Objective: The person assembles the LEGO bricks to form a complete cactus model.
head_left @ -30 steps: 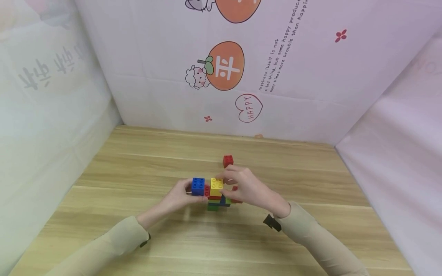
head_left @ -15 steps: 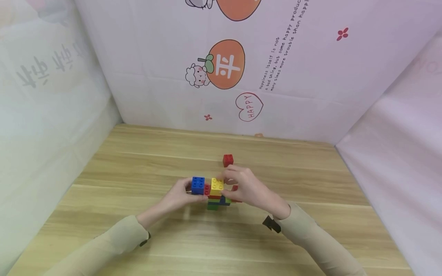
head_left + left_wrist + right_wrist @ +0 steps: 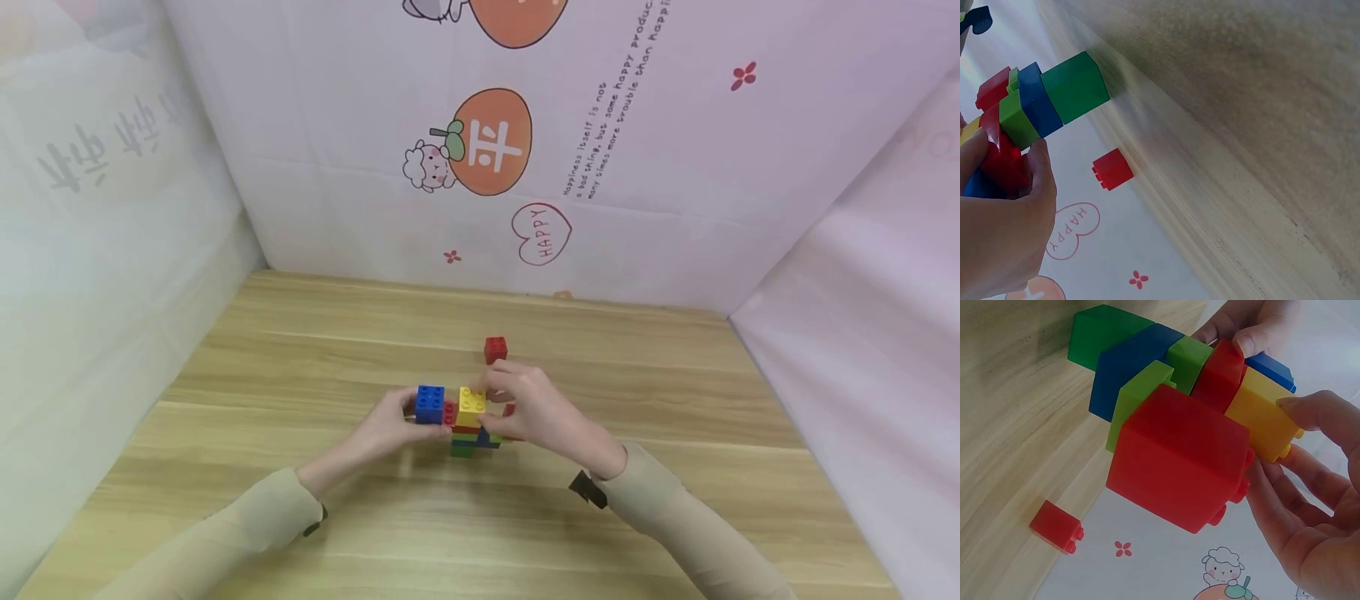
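Observation:
A structure of joined toy building bricks sits between my hands. My left hand (image 3: 396, 421) grips its red brick (image 3: 1219, 375) from the left, thumb on the near side. A blue brick (image 3: 431, 404) tops the left end of that red brick. My right hand (image 3: 536, 408) pinches the yellow brick (image 3: 471, 406), seated on the red brick beside the blue one. Below them, in the right wrist view, come a light green brick (image 3: 1188, 359), a long blue brick (image 3: 1132, 359) and a dark green brick (image 3: 1110, 334). Another red brick (image 3: 1179, 453) tops a second light green brick (image 3: 1129, 403).
A loose red brick (image 3: 495, 349) stands on the wooden table (image 3: 360, 333) beyond the structure, just past my right hand. Printed white cloth (image 3: 645, 250) rises at the table's back edge and along both sides.
Both hands keep their hold on the structure and hardly move. The yellow brick stays in the right hand's pinch; the view shifts only very slightly.

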The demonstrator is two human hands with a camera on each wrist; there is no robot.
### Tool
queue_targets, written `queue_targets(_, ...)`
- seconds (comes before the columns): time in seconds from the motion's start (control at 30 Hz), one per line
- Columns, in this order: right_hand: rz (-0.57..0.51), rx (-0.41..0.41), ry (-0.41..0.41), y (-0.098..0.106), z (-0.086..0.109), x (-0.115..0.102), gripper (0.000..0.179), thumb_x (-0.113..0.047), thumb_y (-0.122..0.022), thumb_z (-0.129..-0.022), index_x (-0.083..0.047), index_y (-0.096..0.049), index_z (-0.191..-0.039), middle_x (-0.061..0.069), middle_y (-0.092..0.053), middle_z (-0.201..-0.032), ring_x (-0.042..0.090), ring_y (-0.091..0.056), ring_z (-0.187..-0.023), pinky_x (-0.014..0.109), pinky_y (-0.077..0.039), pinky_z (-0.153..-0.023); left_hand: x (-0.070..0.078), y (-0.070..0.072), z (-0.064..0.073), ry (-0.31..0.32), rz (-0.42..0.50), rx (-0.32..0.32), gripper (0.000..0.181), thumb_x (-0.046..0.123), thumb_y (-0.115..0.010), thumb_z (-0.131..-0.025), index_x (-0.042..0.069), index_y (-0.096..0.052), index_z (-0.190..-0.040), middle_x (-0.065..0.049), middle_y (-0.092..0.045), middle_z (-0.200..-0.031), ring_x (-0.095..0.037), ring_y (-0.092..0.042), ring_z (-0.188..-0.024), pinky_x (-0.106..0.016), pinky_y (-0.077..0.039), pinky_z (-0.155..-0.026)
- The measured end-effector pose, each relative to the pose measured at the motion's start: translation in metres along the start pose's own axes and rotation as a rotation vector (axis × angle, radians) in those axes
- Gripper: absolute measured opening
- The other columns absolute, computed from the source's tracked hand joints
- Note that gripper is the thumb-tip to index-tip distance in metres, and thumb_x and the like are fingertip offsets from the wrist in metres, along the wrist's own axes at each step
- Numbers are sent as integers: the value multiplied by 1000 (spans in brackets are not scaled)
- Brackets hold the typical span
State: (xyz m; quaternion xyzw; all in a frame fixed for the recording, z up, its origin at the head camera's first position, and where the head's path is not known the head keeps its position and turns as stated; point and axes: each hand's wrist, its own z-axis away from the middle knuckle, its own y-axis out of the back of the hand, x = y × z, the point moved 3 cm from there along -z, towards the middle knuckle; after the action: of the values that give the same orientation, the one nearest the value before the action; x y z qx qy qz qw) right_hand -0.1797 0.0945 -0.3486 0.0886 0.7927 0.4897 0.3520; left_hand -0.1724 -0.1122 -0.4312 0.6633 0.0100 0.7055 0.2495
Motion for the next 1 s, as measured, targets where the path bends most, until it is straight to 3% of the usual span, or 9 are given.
queue_targets(0.37, -13, -30, -22, 0, -4, 0, 27, -6, -80, -80, -5, -69, -105, 10, -72, -103, 20, -74, -87, 27, -63, -70, 0, 0, 0, 12, 2, 10, 51, 26, -82, -80, 7, -64, -124, -10, -72, -115, -20, -68, -105, -40, -57, -96)
queue_targets(0.63, 19, -15, -2, 1, -3, -6, 27, -7, -81, -78, -4, -69, -103, 8, -68, -95, 23, -73, -84, 24, -61, -64, 1, -1, 0, 7, -12, 10, 51, 26, -82, -80, 7, -64, -123, -9, -72, -115, -20, -68, -105, -40, -57, -96)
queue_targets(1.0, 29, -40, -21, 0, -2, -4, 29, -8, -81, -79, -5, -68, -105, 7, -67, -96, 20, -72, -86, 22, -61, -67, 2, 0, 2, 5, -12, 11, 49, 24, -82, -80, 6, -64, -122, -10, -72, -115, -21, -68, -105, -40, -57, -96)
